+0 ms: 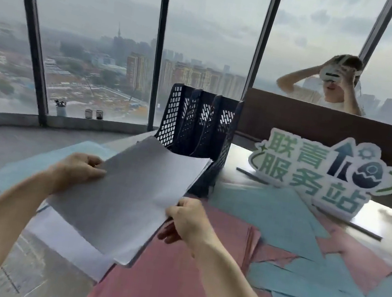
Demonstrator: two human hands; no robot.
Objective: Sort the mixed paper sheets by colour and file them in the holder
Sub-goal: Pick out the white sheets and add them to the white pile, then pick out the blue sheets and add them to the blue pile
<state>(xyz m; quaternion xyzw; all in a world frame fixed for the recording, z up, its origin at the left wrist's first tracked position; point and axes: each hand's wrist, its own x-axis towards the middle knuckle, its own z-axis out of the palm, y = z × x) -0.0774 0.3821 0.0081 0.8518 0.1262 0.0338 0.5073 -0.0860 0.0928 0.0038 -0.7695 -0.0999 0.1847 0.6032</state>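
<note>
Pink sheets and blue sheets litter the tabletop by tall windows. Both hands — left hand, right hand — pinch a white stack, its far edge at the black holder.

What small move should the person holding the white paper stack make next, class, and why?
Probably slide the stack of white paper sheets forward into a slot of the black perforated plastic file holder. Both the left hand and the right hand grip the stack, and its far edge already points at the holder's open front.
</note>
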